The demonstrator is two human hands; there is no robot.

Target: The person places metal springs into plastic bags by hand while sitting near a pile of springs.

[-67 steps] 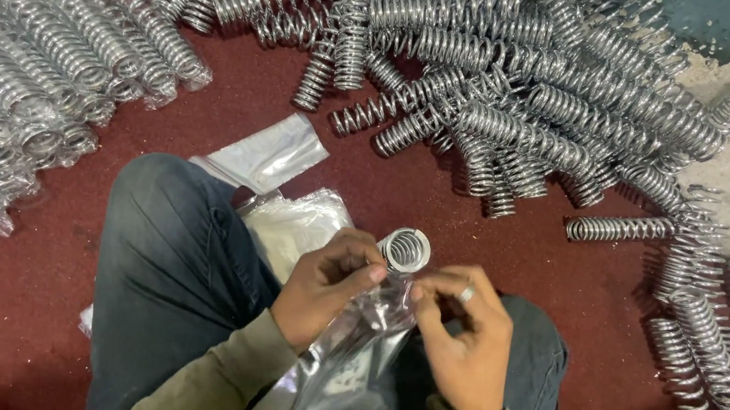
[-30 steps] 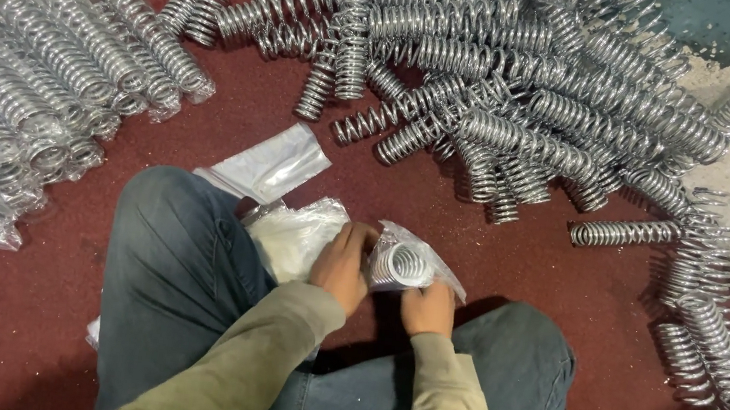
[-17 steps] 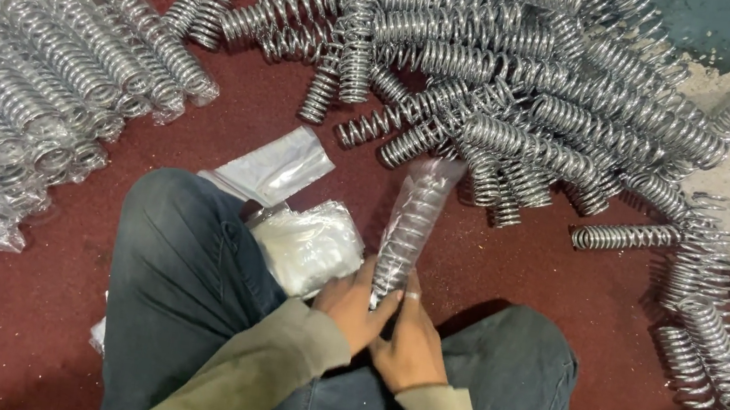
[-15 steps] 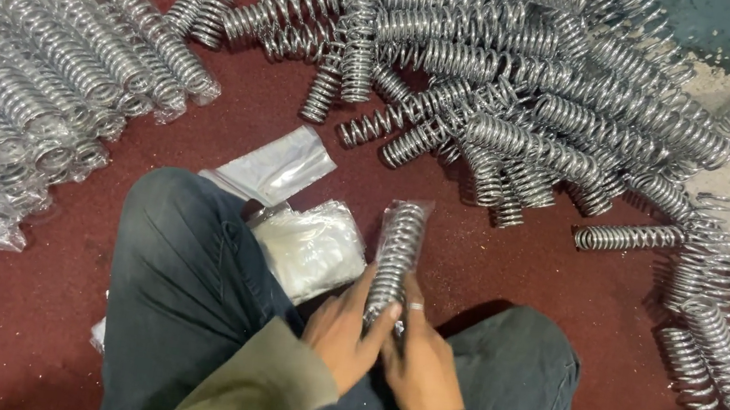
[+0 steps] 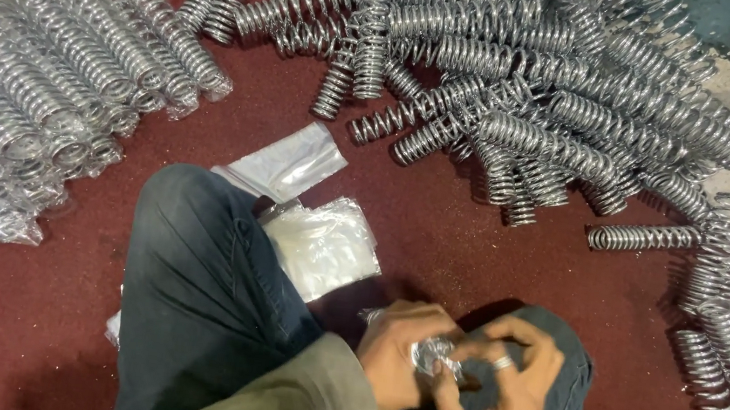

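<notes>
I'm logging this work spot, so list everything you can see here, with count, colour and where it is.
Bare coil springs: a large heap, too many to count, silver, across the top and down the right edge.
Springs in clear sleeves: many, silver, laid in rows at left.
Stack of plastic bags: one pile, clear to milky, beside the knee.
Flat plastic bag: one, clear, just above the pile.
Floor: dark red, with pale areas at both top corners.
Bagged spring: one, silver in clear plastic, mostly hidden between both hands.
Trouser leg: dark blue-grey, centre left.
Left hand: gripping the bagged spring.
Right hand: ring on one finger, gripping the bagged spring.
</notes>
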